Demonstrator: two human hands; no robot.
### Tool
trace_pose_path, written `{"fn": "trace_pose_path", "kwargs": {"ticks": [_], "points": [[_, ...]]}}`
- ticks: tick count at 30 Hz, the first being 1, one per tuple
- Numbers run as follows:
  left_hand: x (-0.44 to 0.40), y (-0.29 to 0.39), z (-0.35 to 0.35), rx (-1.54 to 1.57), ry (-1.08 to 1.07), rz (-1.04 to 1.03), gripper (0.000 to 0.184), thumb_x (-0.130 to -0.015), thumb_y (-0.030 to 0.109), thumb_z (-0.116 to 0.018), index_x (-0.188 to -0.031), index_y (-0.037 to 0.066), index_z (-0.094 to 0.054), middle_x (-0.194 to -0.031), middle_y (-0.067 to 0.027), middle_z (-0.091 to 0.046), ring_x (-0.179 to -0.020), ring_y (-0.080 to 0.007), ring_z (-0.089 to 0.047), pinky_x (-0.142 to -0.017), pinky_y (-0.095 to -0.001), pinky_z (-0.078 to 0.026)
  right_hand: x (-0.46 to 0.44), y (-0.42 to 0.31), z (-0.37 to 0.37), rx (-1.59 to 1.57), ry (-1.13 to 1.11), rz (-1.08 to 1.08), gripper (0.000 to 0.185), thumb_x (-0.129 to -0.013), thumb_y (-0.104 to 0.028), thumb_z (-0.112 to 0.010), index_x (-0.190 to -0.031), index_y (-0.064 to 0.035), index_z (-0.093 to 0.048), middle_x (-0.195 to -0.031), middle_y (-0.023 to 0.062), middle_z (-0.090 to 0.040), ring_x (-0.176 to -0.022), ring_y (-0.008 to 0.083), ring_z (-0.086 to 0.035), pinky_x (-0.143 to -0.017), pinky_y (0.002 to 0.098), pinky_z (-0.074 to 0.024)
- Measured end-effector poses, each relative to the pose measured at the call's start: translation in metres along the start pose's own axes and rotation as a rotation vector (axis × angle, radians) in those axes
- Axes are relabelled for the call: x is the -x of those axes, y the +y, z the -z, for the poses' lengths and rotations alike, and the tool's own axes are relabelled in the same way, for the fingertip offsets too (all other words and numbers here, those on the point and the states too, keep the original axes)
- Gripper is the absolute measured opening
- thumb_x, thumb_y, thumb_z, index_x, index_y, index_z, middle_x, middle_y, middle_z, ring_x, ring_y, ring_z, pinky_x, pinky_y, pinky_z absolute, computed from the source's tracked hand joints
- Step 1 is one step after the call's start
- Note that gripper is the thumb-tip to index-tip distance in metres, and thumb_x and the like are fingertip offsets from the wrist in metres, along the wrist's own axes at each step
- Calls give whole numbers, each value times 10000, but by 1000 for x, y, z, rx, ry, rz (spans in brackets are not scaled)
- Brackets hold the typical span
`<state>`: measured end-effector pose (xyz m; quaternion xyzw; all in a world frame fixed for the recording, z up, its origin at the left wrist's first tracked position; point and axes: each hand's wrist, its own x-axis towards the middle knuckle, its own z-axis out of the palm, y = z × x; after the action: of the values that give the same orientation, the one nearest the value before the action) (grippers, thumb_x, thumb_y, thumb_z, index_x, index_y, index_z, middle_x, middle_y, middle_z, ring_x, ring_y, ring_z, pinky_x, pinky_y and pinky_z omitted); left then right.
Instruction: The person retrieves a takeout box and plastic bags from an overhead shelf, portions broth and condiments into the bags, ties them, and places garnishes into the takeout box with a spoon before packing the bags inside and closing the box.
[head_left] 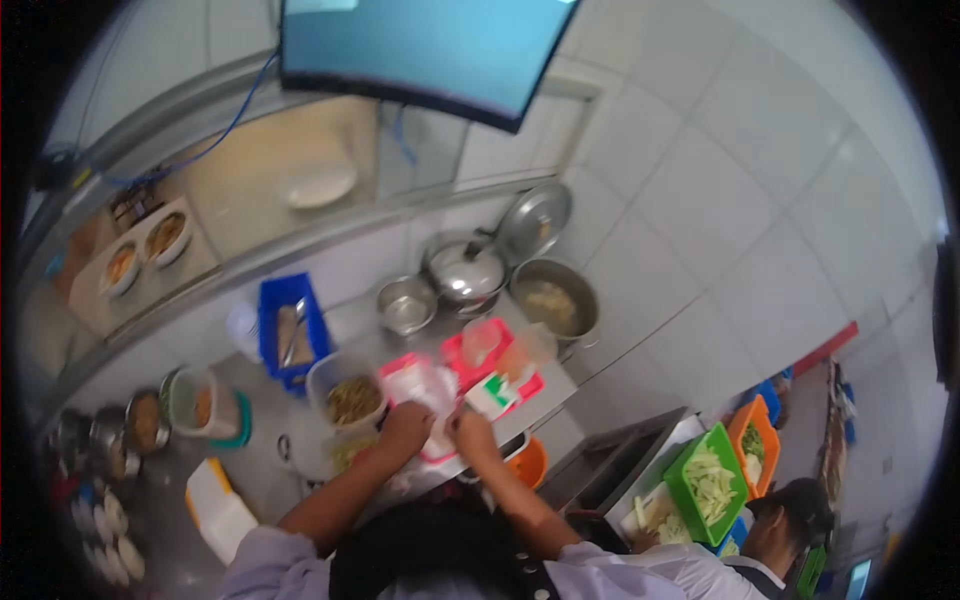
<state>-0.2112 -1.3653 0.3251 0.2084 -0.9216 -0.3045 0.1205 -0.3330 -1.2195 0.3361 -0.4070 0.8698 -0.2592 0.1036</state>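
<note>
The left hand (406, 428) and right hand (470, 434) are at the white plastic (437, 434), their grip too blurry to tell, so slow, gentle moves should suit it best.

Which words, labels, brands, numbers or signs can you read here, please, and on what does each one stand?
None can be read.
Green-and-white item: too blurred to tell whether its green patch holds print.
Large screen: pale patches at the top edge, no readable text.
Small lit screen: too small and blurred.
</note>
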Motion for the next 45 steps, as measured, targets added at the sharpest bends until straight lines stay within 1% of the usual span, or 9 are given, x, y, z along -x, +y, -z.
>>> {"fn": "trace_pose_path", "kwargs": {"ticks": [4, 7, 11, 18, 29, 36, 41, 44, 45], "points": [[2, 3, -2, 315, 53, 90, 212, -958, 237, -710, -960, 34, -768, -956, -207, -759, -897, -375, -736, -806, -488, -573, 0, 26, -23, -305, 53, 40, 167, -945, -198, -765, -985, -36, -758, -878, 155, -776, -780, 278, -770, -691, 413, -596], [5, 4, -7, 459, 48, 174, 158, -960, 177, -704, -1006, 36, -759, -942, -197, -764, -866, -317, -760, -789, -423, -584, 3, 35, -34, -1007, -339, -388, 142, -1002, -172, -738, -1124, -100, -728, -966, 26, -756, -767, 128, -700, -635, 306, -549], [8, 1, -17, 486, 68, 214, 155, -943, 121, -680, -1056, 28, -732, -912, -189, -753, -853, -317, -756, -782, -417, -579, 7, 31, -17, -1311, -534, -577, 154, -1055, -155, -690, -1200, -109, -710, -964, -30, -707, -765, 81, -609, -652, 233, -487], [9, 4, -17, 460, 133, 118, 109, -891, 100, -666, -907, 13, -731, -882, -229, -744, -864, -398, -740, -767, -491, -569, 5, 35, -38, -861, -283, -184, 182, -1044, -215, -732, -1144, -64, -744, -851, -27, -657, -714, 62, -566, -604, 242, -434], [16, 0, -25, 124, 223, -3, 135, -895, 142, -662, -959, 24, -679, -969, -246, -696, -841, -443, -709, -732, -530, -579, 0, 15, -5, -624, -86, -142, 176, -921, -150, -769, -901, 23, -799, -741, 38, -733, -665, 93, -626, -620, 298, -501], [6, 29, 19, 22, 93, 18, 254, -944, 243, -637, -908, -2, -699, -895, -255, -697, -876, -461, -709, -812, -564, -567, 2, -35, 41, -134, 48, 33, 245, -883, -212, -770, -914, 31, -772, -785, 225, -734, -723, 340, -740, -702, 419, -564], [-4, 22, 25, -24, 68, 59, 219, -923, 213, -636, -914, 12, -723, -868, -248, -725, -843, -444, -735, -742, -554, -586, -4, -28, 35, -344, -32, -128, 202, -874, -159, -776, -883, 43, -768, -755, 145, -753, -697, 211, -731, -686, 362, -565], [-6, 20, 24, 43, 66, 94, 258, -930, 258, -655, -880, 14, -721, -853, -248, -713, -850, -454, -717, -758, -576, -562, -2, -28, 37, -408, -54, -189, 225, -838, -174, -801, -875, 46, -773, -770, 182, -764, -718, 284, -762, -717, 404, -585], [-12, 9, 10, 9, 68, 108, 253, -926, 257, -655, -872, 19, -722, -847, -244, -713, -849, -452, -719, -756, -578, -562, -1, -24, 34, -386, -63, -179, 189, -867, -144, -776, -856, 43, -761, -754, 129, -758, -694, 173, -724, -683, 336, -567]]}}
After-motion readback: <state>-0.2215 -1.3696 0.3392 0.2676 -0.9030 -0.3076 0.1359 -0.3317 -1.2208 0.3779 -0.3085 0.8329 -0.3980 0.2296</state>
